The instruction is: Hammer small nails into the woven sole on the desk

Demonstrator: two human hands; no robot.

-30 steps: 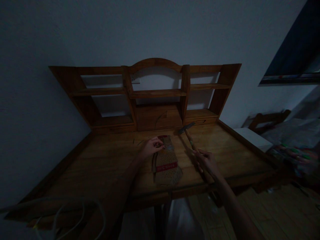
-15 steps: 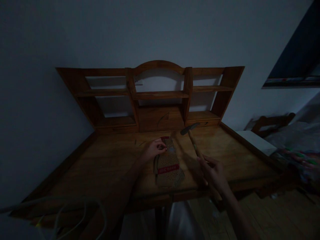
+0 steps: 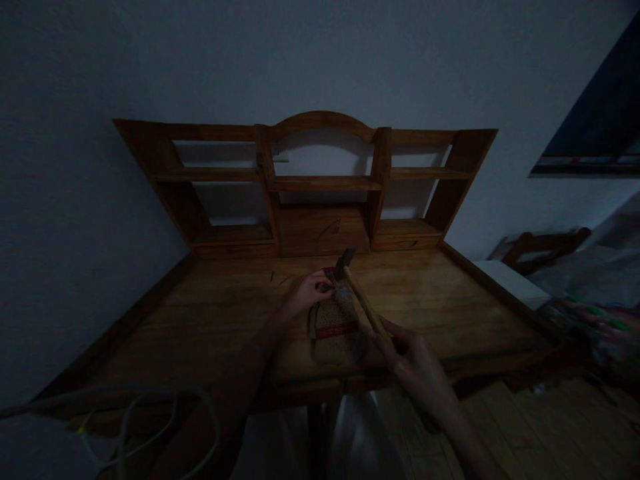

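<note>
My right hand [image 3: 414, 359] is wrapped round the wooden handle of a hammer [image 3: 365, 303]. The hammer's dark head hangs over the far part of a brown speckled cardboard piece [image 3: 333, 315] with red bands, which lies on the desk. On the cardboard's far left side rests my left hand [image 3: 306, 295], thumb and forefinger pinched together. Whatever sits between those fingertips is too small and dark to make out. A small shiny patch [image 3: 344, 292] shows on the cardboard right beside the fingertips, below the hammer head.
A wooden desk [image 3: 210, 320] with a raised shelf unit [image 3: 325, 183] stands against the wall. Thin slivers lie left of the cardboard. Pale cables [image 3: 215, 427] loop at the lower left. A chair back [image 3: 547, 243] and plastic-wrapped items stand to the right.
My right hand has swung the hammer left, bringing its head from right of the cardboard to above it, near my left fingers. My left hand keeps its pinch in nearly the same spot.
</note>
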